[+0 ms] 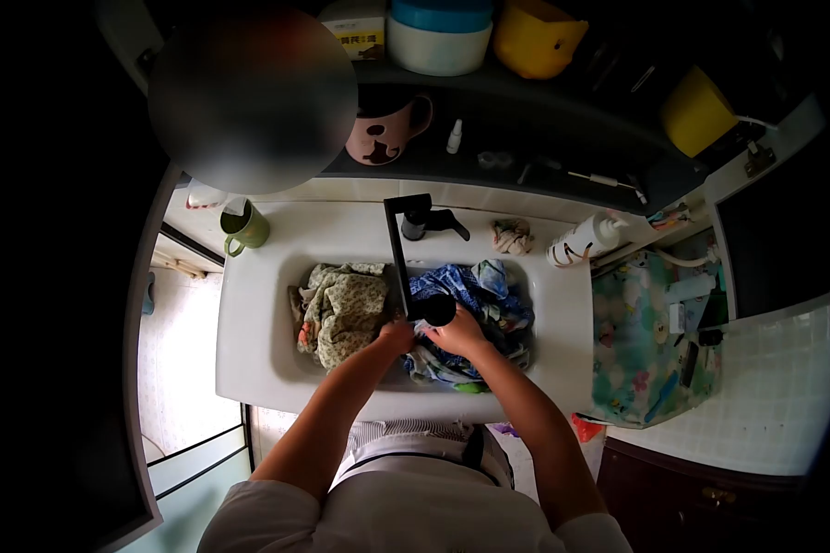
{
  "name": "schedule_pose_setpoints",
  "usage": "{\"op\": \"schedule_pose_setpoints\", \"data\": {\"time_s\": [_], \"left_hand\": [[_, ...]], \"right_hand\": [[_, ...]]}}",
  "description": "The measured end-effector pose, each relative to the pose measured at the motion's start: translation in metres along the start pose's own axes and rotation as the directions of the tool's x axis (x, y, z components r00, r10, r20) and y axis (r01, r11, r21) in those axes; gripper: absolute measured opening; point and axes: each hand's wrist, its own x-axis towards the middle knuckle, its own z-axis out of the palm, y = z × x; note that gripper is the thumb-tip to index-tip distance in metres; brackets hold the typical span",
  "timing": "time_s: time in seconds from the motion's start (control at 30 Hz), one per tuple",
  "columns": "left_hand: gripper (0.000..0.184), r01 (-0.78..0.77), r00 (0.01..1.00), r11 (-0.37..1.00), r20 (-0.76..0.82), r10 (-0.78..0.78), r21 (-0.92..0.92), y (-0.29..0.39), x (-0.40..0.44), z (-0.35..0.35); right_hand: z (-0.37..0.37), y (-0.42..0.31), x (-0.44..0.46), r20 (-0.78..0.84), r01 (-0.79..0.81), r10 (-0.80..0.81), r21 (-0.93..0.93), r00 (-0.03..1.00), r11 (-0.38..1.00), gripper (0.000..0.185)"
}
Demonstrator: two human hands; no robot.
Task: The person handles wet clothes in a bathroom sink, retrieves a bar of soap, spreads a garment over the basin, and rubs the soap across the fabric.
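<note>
In the head view, with the clock centred on the basin (392,376) and 12 o'clock at the top, the left hand (396,335) and the right hand (456,334) are held close together near the centre, just on the 6 o'clock side of the round black tap head (436,310). The right is placed over the blue patterned cloth (461,284). The fingertips are partly hidden, so whether either hand is gripping or spread cannot be told. The blue patterned cloth is bunched in the basin toward 3 o'clock; the olive floral cloth (346,300) is heaped toward 9 o'clock, with the left hand just beside it. On the white worktop (249,341), a green mug (249,227) is stood at 10 o'clock, a scrunched floral bundle (511,237) is set between 1 and 2 o'clock, and a white pump bottle (586,240) is placed at 2 o'clock. Beyond, at 12 o'clock, a pink mug (392,136) is seen on a dark shelf (480,180).
</note>
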Motion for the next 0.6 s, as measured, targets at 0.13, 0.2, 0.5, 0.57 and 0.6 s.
{"op": "schedule_pose_setpoints", "data": {"time_s": [0.13, 0.2, 0.5, 0.57, 0.6], "left_hand": [[0.041, -0.115, 0.993, 0.988, -0.002, 0.116, 0.104, -0.02, 0.044, 0.041], [0.043, -0.111, 0.994, 0.988, 0.028, 0.109, 0.106, -0.022, 0.049, 0.045], [0.038, -0.22, 0.973, 0.862, 0.043, 0.225, 0.456, -0.014, 0.01, 0.042], [0.039, -0.193, 0.979, 0.885, 0.019, 0.204, 0.423, -0.013, 0.012, 0.042], [0.039, -0.179, 0.981, 0.896, 0.006, 0.193, 0.406, -0.012, 0.013, 0.041]], "right_hand": [[-0.003, -0.001, 0.001, -0.005, -0.007, 0.007, 0.069, 1.0, 0.998, 0.032], [0.006, 0.005, 0.003, -0.153, 0.079, -0.077, 0.007, 0.985, 0.997, 0.03], [0.018, 0.011, 0.001, -0.226, 0.108, -0.109, -0.019, 0.968, 0.994, 0.032], [0.016, 0.009, 0.001, -0.181, 0.073, -0.071, 0.005, 0.981, 0.997, 0.032], [0.015, 0.008, 0.001, -0.141, 0.049, -0.045, 0.027, 0.989, 0.998, 0.031]]}}
